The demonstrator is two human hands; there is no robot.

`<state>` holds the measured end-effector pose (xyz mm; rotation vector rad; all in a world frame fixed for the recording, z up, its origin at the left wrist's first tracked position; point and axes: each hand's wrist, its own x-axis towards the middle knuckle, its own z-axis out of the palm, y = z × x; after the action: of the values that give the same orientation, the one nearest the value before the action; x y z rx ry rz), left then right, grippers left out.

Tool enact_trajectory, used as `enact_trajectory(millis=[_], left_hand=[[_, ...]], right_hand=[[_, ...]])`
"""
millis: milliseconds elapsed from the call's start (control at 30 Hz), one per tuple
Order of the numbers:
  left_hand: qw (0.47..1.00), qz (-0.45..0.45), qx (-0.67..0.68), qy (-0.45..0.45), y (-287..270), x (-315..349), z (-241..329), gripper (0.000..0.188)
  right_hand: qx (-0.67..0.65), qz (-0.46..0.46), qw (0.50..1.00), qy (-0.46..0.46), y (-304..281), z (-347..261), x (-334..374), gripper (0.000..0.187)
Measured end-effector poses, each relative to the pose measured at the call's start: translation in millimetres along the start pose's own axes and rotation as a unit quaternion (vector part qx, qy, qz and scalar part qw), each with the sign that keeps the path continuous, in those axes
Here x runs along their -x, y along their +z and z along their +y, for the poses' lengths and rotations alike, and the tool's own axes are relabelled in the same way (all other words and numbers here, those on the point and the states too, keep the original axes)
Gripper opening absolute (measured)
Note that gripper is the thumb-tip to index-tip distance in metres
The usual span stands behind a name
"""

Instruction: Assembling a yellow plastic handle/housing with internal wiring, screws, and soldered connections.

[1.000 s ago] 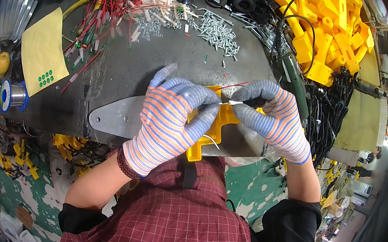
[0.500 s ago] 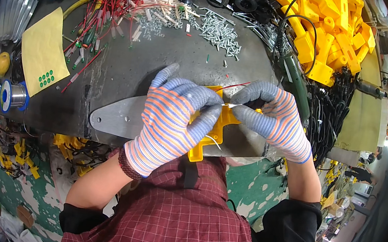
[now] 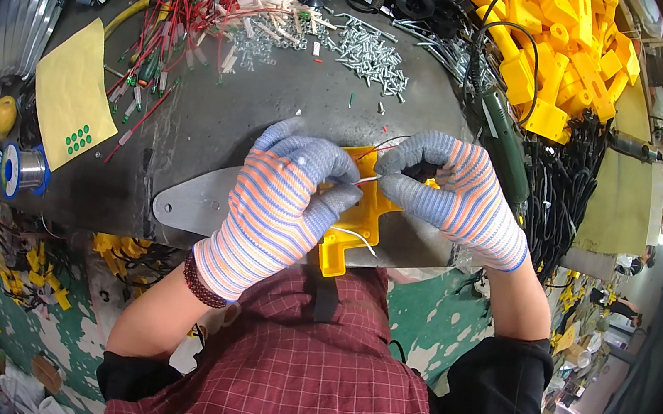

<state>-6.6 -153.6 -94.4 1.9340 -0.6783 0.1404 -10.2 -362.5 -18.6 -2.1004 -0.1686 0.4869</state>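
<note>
While the right hand (image 3: 464, 187) pinched a thin red and white wire (image 3: 370, 180) with its finger and thumb close together, the left hand (image 3: 275, 191) was just beside it. The left finger and thumb were near each other at the red bit, but one could not tell if they held it too. So the wire was between the two hands, right over a yellow plastic part (image 3: 368, 216) that lay under the grip. A bit of white string or wire (image 3: 355, 233) lay on that part, nearer the body than the grip. To the left of the grip, a flat grey metal plate (image 3: 194, 199) stuck out from under the left hand.

These things were on a dark grey table (image 3: 229, 122). Past the grip lay a heap of small silver screws (image 3: 372, 60). Well off to the right and past the grip was a big yellow pile (image 3: 565, 58). Far left of the grip were a yellow sheet (image 3: 71, 89) with green dots and a roll of silver wire (image 3: 25, 168). Behind the grip, past the table's edge, the green floor (image 3: 426, 312) had pale patches.
</note>
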Motion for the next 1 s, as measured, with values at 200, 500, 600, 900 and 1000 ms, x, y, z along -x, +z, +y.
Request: enact_trajectory(millis=[200, 500, 600, 900, 1000], left_hand=[[0.999, 0.028, -0.015, 0.022, 5.8, 5.5, -7.6, 0.021], [0.998, 0.024, -0.008, 0.057, 2.8, 4.4, -12.1, 0.026], [0.998, 0.020, 0.051, 0.004, 2.0, 5.6, -9.2, 0.026], [0.999, 0.007, 0.035, -0.018, 2.6, -1.1, 6.5, 0.024], [0.997, -0.006, -0.049, 0.061, -0.6, 2.9, -2.2, 0.016]], right_hand=[[0.104, -0.019, 0.986, -0.127, 6.7, 3.8, -6.9, 0.016], [0.134, -0.021, 0.980, -0.147, 8.8, -4.6, -4.3, 0.018], [0.077, -0.007, 0.986, -0.145, 12.0, 0.4, -1.1, 0.020], [0.232, 0.093, 0.952, -0.176, 13.2, 15.6, 6.9, 0.018], [0.261, 0.130, 0.931, -0.218, 21.0, 15.3, 6.2, 0.014]])
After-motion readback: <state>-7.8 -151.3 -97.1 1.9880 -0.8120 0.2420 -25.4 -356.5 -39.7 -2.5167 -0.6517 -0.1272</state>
